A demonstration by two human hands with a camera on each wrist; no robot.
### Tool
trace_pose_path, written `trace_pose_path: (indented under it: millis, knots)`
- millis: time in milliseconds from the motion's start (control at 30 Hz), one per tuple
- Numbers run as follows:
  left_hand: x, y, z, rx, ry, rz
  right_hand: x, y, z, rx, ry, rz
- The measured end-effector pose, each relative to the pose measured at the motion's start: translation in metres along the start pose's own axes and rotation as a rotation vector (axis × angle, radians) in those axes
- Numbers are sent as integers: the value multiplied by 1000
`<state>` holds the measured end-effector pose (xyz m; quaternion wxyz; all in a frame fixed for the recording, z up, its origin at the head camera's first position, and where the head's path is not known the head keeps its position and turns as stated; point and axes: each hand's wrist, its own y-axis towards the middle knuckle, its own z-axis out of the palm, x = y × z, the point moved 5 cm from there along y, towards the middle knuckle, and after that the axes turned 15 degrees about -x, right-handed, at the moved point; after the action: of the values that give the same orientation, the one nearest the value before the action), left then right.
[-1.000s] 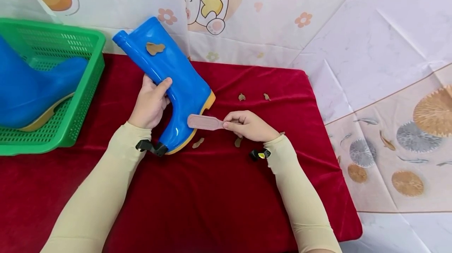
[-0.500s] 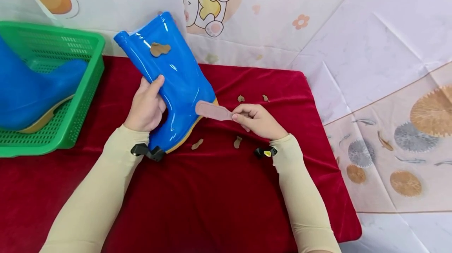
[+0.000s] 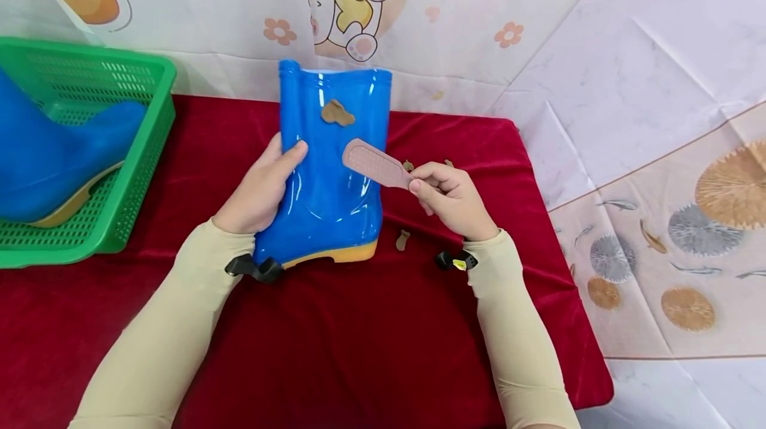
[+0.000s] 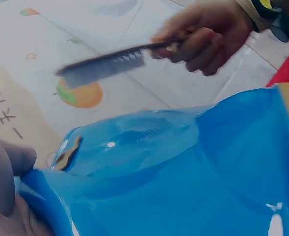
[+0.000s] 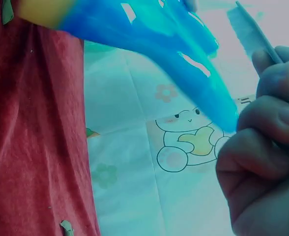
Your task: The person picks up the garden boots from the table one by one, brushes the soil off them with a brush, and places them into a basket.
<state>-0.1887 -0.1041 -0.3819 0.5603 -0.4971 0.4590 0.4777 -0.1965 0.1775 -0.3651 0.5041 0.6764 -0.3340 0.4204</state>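
Note:
My left hand (image 3: 258, 188) grips a blue rubber boot (image 3: 326, 183) by its shaft, thumb on the near side. The boot stands roughly upright with its toe to the left and its yellow sole down. A brown mud-like patch (image 3: 338, 113) sticks to the upper shaft. On the right, my right hand (image 3: 450, 195) pinches the handle of a pinkish brush (image 3: 376, 163). In the left wrist view the brush (image 4: 102, 66) shows its bristles facing the boot, with a gap between them. My left fingers behind the shaft are hidden.
A green basket (image 3: 146, 130) at the left holds another blue boot (image 3: 36, 156). Small brown bits, one of them a lone piece (image 3: 402, 240), lie on the red cloth (image 3: 359, 336). A printed white sheet (image 3: 455, 30) hangs behind the table.
The boot has turned from leaning left to nearly upright, its shaft swinging right. The brush has risen from the foot to in front of the shaft. One brown bit is now hidden.

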Motion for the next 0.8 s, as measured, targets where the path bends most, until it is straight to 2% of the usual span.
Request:
trace_pose_path:
  millis: [100,267,467,667,800]
  knots:
    - [5,-1,5,40,24,-22,0,0,2,-24,-7,-19]
    - [11,-2,8,56,40,-34,-2,0,7,-61,-75,-47]
    - [12,-1,12,73,47,11,-2,-1,15,-95,-222,-114]
    - [12,4,16,11,119,77,-3,-1,25,-119,-308,-123]
    - [10,0,17,10,127,112,-2,-1,29,-131,-329,-118]
